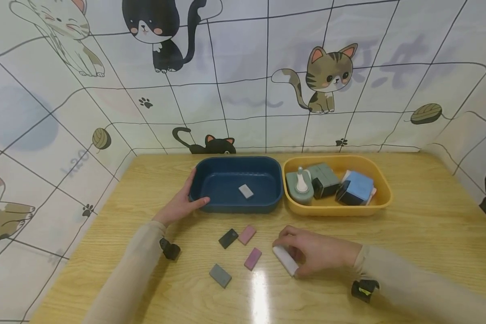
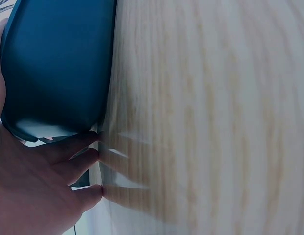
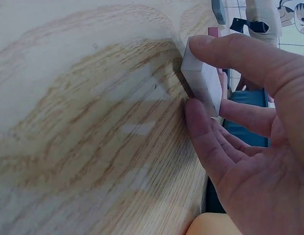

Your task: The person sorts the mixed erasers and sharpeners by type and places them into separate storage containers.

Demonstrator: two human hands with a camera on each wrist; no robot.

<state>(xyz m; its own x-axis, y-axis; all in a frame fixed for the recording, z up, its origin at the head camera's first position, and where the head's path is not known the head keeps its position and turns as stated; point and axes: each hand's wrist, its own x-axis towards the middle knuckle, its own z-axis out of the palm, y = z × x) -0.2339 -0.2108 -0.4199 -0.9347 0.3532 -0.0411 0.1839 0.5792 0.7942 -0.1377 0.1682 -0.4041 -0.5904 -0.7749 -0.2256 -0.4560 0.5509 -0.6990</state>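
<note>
My right hand (image 1: 321,249) pinches a white rectangular block (image 1: 285,260) by its ends, close over the table. In the right wrist view the thumb sits on one end of this white block (image 3: 203,83) and fingertips are at the other. My left hand (image 1: 181,204) holds the left end of a blue bin (image 1: 235,209), thumb over the front rim, other fingers along the outer side. A light grey block (image 1: 245,191) lies inside the bin. Between the hands lie a dark block (image 1: 228,238), two pink blocks, one farther (image 1: 247,235) and one nearer (image 1: 253,259), and a grey block (image 1: 220,276).
A yellow bin (image 1: 336,210) stands against the blue bin's right side. It holds a green pump bottle (image 1: 299,191), a grey-green box (image 1: 324,179) and a blue package (image 1: 358,186). A cat-print curtain (image 1: 243,103) rises behind the wooden table (image 1: 417,252).
</note>
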